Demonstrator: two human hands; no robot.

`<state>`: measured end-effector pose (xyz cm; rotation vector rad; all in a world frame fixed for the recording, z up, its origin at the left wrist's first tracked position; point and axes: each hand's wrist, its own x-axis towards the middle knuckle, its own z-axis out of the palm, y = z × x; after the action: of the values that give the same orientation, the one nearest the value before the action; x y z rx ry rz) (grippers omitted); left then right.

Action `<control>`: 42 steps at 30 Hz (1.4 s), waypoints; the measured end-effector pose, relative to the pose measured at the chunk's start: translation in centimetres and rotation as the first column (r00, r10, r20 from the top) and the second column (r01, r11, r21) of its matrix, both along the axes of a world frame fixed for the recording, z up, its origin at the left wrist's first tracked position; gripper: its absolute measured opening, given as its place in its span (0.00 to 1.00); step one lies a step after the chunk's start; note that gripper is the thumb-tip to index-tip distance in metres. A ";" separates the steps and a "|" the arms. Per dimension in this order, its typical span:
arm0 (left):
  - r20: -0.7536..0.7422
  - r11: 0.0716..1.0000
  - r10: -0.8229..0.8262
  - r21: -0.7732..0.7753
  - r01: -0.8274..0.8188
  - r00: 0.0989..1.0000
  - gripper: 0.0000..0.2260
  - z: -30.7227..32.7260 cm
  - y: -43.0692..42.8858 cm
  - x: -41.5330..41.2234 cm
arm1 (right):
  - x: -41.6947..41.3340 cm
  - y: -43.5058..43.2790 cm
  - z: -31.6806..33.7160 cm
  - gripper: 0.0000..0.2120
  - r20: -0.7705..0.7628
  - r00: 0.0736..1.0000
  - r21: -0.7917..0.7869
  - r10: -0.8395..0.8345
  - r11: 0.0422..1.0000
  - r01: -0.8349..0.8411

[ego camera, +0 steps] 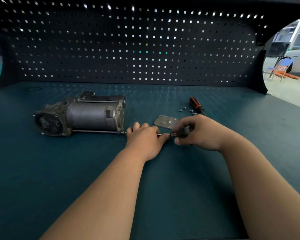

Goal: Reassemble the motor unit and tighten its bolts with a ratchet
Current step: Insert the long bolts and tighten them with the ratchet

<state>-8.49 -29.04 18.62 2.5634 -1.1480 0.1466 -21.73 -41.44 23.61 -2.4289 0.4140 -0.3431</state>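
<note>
The grey motor unit [87, 115] lies on its side on the dark green bench, a long bolt running along its near side. Just right of the bolt's end, my left hand [145, 138] curls over a thin metal tool shaft [160, 134], which lies level and points at the bolt. My right hand [196, 132] grips the tool's dark handle [182, 132] at the shaft's right end. Most of the tool is hidden by both hands. A flat metal cover plate [165, 121] lies just behind my hands.
An orange-and-black screwdriver [196, 103] lies at the back right, with several small screws [186, 110] loose beside it. A dark pegboard [128, 45] closes off the rear of the bench. The bench's right edge [287, 104] gives onto a workshop floor.
</note>
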 end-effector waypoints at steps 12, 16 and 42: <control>-0.003 0.997 0.009 -0.079 -0.009 1.000 0.22 0.0 0.1 -0.2 | 2.5 0.1 -1.6 0.15 0.134 0.958 0.195 -0.254 0.955 0.225; -0.016 0.993 0.005 -0.116 -0.007 1.000 0.22 -0.2 0.2 -0.2 | 3.8 -0.4 -2.0 0.19 0.021 0.943 0.152 -0.332 0.934 0.325; -0.013 0.997 0.006 -0.073 -0.007 1.000 0.18 -0.2 0.0 0.0 | 0.2 1.9 0.6 0.05 -0.036 0.996 -0.124 -0.083 0.989 0.078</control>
<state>-8.46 -29.04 18.45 2.5007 -1.1089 0.1711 -21.53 -39.57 24.20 -2.5476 0.5245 -0.3636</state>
